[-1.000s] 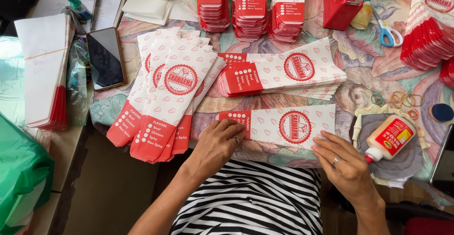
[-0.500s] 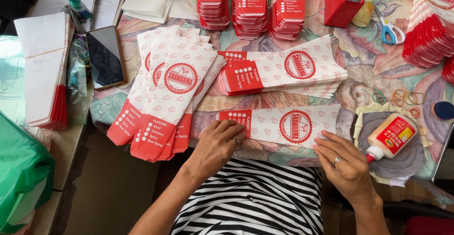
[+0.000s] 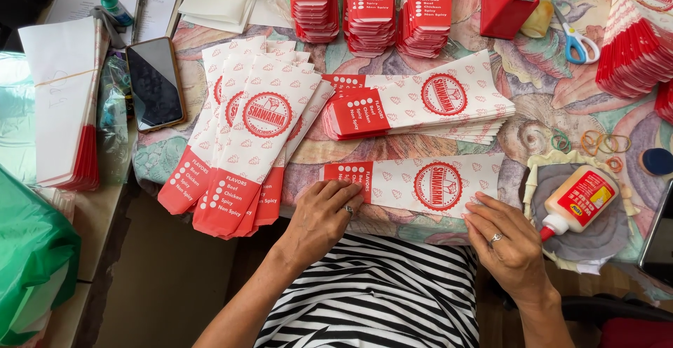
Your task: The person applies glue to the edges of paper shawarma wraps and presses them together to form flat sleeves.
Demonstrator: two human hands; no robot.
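Observation:
A single red-and-white paper food bag (image 3: 420,183) lies flat at the table's near edge. My left hand (image 3: 324,215) rests on its red left end with fingers spread on the lower corner. My right hand (image 3: 506,239) presses fingertips on its white right end. Neither hand grips anything. Just behind the bag lies a flat stack of the same bags (image 3: 427,106). To the left, a fanned pile of bags (image 3: 245,145) hangs over the table edge. A white glue bottle with a red tip (image 3: 578,201) lies on a cloth beside my right hand.
Rows of stacked folded bags (image 3: 368,4) stand at the back, with more (image 3: 634,32) at the far right. A red tape dispenser (image 3: 505,1), scissors (image 3: 575,39), rubber bands (image 3: 596,141) and a phone (image 3: 154,82) are on the patterned tablecloth. A green bag (image 3: 28,250) sits lower left.
Both hands stay on the single bag; the left hand's fingers have shifted slightly along its red end. Nothing else has moved.

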